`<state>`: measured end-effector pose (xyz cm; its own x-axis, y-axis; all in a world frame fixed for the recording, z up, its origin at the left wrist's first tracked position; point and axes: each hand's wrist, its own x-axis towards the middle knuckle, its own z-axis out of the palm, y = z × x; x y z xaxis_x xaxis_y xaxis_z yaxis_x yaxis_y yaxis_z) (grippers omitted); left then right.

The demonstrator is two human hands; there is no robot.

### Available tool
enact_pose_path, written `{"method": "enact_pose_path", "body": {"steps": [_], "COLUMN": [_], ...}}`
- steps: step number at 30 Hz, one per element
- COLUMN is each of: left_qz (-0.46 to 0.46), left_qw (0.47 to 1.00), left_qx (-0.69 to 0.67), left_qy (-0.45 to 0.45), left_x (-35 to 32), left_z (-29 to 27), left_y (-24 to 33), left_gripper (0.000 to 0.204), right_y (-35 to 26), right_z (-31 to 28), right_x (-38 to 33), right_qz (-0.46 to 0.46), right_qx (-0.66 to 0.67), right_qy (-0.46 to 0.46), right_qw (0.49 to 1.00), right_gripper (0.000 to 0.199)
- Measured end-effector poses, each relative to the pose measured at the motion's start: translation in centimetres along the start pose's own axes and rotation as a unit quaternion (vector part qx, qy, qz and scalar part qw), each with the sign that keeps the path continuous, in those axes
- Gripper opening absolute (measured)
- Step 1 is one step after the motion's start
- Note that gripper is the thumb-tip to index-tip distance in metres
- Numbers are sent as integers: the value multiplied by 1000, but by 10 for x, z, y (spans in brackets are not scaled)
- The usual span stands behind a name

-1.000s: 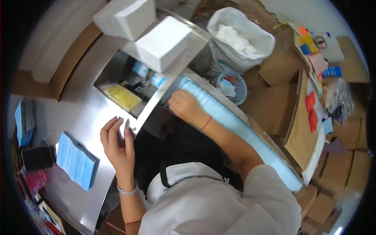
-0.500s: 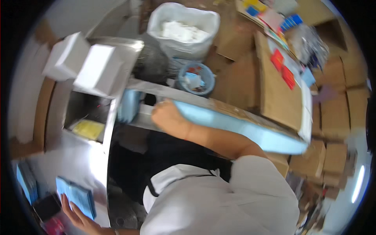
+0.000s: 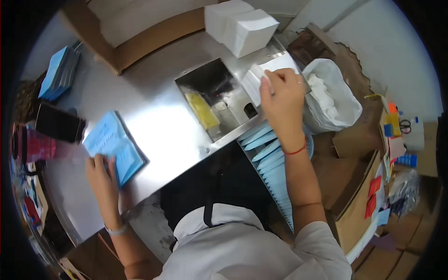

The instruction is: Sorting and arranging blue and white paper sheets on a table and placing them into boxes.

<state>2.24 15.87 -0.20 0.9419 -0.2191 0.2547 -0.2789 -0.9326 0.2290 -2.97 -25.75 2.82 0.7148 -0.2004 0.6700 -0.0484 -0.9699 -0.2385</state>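
My left hand (image 3: 102,175) rests at the near edge of a small stack of flat light-blue packets (image 3: 109,137) on the metal table, fingers apart and slightly bent. At the table's right end, my right hand (image 3: 283,102) is closed, thumb and fingers pinched at the edge of white folded sheets (image 3: 253,83). How many sheets it grips is hidden by the fingers. Two white block-like stacks (image 3: 252,35) stand just beyond. Between my hands, a recess in the tabletop (image 3: 210,77) holds a yellow piece (image 3: 202,110).
A long row of blue packets (image 3: 275,161) stands below the table's right edge. Further right are a white-lined bin (image 3: 345,109) of white pieces and cardboard boxes (image 3: 354,196). More blue packets (image 3: 58,74), a dark phone-like object (image 3: 59,122) and a pink container (image 3: 39,145) sit left.
My view has swung right-to-left toward the table. My right hand has gone from the row of blue packets to the white sheets. My left hand stays by the blue stack.
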Motion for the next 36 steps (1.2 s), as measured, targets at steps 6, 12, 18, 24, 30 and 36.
{"method": "enact_pose_path", "body": {"steps": [6, 12, 18, 24, 30, 36], "left_qz": [159, 215, 204, 198, 237, 250], "left_qw": [975, 957, 970, 963, 952, 964], "left_qx": [-152, -185, -112, -182, -182, -35], "left_qy": [15, -53, -67, -31, -69, -87], "left_x": [-2, -15, -6, -16, -10, 26], "left_z": [28, 53, 49, 48, 47, 40], "left_y": [130, 160, 131, 141, 145, 170], "left_gripper": [19, 33, 43, 34, 59, 51], "right_y": [15, 27, -95, -91, -8, -6], "right_z": [-11, -22, -1, 46, -2, -4], "right_x": [4, 8, -82, -53, -10, -3], "right_qz": [54, -77, -246, -228, -39, -10], "right_qx": [73, -60, 223, 170, -64, -26], "right_qy": [-52, -36, -230, -213, -14, -70], "right_qw": [995, 995, 915, 935, 997, 997], "right_gripper": [19, 29, 28, 21, 22, 18]}}
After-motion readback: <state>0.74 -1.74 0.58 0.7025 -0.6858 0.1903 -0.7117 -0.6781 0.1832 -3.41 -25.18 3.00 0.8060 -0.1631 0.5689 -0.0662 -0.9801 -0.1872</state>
